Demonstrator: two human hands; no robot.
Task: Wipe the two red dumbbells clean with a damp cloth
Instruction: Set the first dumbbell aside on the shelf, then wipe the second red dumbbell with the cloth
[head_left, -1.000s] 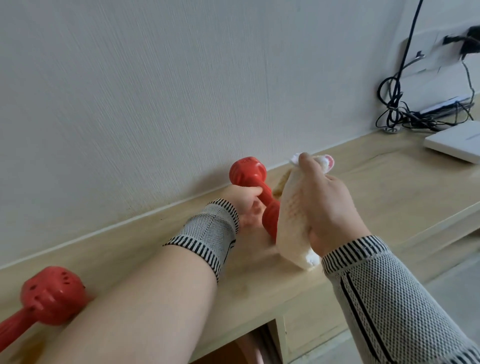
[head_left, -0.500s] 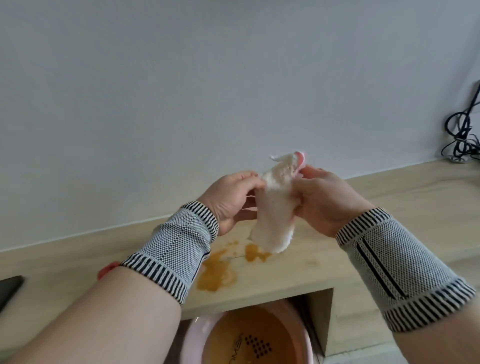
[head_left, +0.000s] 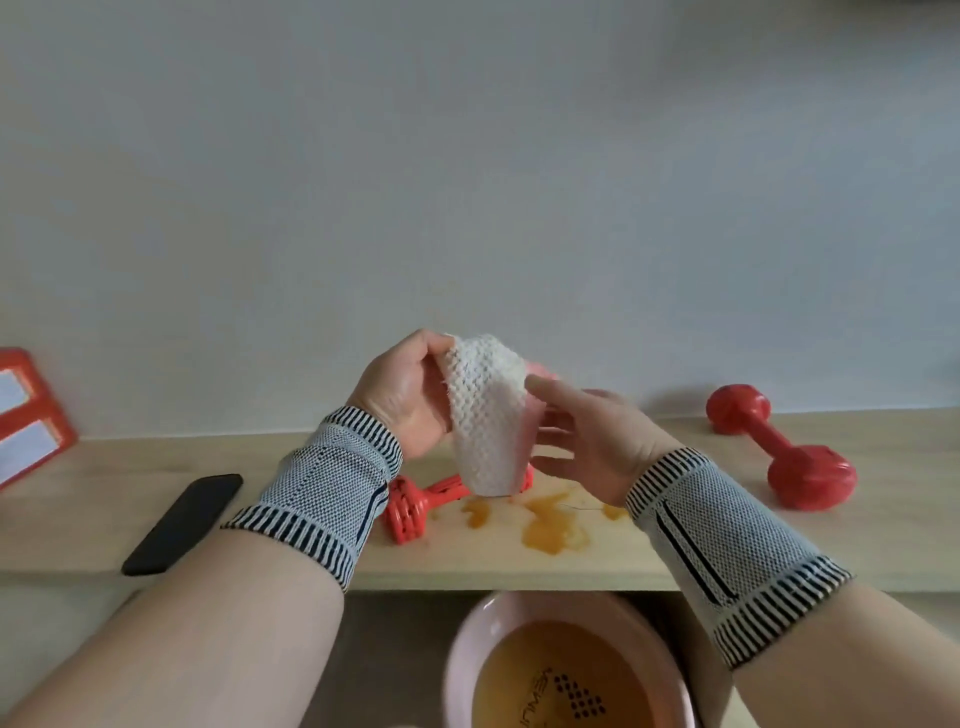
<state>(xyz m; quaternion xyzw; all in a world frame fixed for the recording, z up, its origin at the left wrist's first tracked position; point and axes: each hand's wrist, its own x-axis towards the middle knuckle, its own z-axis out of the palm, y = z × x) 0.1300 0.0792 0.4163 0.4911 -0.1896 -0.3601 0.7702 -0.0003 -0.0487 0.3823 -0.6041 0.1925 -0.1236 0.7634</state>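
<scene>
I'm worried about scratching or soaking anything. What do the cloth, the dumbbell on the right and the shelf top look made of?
The cloth looks like knitted or waffle-weave cotton, off-white, with a bumpy texture and frayed edge. The right dumbbell has a smooth, slightly glossy red skin, likely plastic or vinyl coating; its core can't be told. The shelf shows a pale wood grain with a matte finish, possibly laminate.

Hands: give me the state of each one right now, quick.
Left hand: holds the cloth, fingers curled round its top edge.
Right hand: open, fingers straight beside the cloth; contact cannot be told.
</scene>
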